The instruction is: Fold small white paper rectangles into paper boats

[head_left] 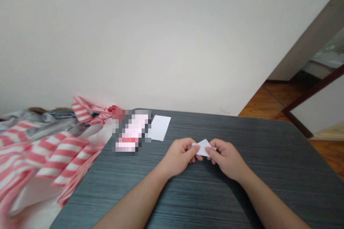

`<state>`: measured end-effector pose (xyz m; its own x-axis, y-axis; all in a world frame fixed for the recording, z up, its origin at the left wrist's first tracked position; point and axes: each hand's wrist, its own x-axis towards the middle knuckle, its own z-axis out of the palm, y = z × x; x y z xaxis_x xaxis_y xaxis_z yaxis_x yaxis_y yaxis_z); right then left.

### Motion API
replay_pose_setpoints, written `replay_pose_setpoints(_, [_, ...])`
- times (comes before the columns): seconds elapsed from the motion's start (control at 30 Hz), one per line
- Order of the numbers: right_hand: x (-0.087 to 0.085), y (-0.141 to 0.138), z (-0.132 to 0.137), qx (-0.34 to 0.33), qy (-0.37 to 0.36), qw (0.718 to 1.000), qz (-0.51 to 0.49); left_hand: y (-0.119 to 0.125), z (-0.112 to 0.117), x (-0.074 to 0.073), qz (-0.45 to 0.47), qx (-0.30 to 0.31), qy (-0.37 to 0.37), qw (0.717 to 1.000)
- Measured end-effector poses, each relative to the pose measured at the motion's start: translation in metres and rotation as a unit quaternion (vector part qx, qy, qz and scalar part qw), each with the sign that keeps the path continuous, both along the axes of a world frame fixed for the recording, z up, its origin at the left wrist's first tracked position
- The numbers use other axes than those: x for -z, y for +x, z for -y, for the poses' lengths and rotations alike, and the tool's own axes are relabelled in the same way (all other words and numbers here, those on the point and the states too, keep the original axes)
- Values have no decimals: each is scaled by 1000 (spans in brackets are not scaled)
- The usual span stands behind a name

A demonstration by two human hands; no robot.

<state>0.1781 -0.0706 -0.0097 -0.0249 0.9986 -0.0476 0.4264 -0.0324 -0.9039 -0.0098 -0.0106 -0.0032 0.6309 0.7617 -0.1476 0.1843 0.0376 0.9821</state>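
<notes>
My left hand (179, 156) and my right hand (224, 159) hold a small folded piece of white paper (204, 148) between them, pinching its two ends with thumbs and fingers. The paper has a pointed, roughly triangular shape. Both hands are just above the dark grey wood-grain table (204, 200). A flat white sheet of paper (160, 127) lies on the table further away, to the left of my hands.
Next to the white sheet is a pixelated, blurred pink-and-white item (131, 132). Red-and-white striped plastic bags (51, 157) heap over the table's left side. A white wall rises behind the table, with a wooden floor (271, 102) and door frame to the right.
</notes>
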Motion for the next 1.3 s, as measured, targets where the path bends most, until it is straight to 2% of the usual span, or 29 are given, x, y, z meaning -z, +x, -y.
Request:
replay_pose_setpoints(0.27, [2,1,0,1,-4,1000,-19,-1,0,3,16,1,-6,1000])
replay_pose_setpoints(0.47, [0,3,0,14,-13,1000,-22,1,0,3,29,-22,-13,999])
replay_pose_setpoints(0.77, [5,6,-3,36,-26,998,-48,1,0,6,44,-47,-21,998])
replay_pose_setpoints(1.03, [1,6,-1,41,-24,997,-59,1,0,5,48,-52,-23,997])
replay_pose_setpoints(1.3, [1,5,-2,44,-17,996,-80,1,-1,10,62,-60,-30,996])
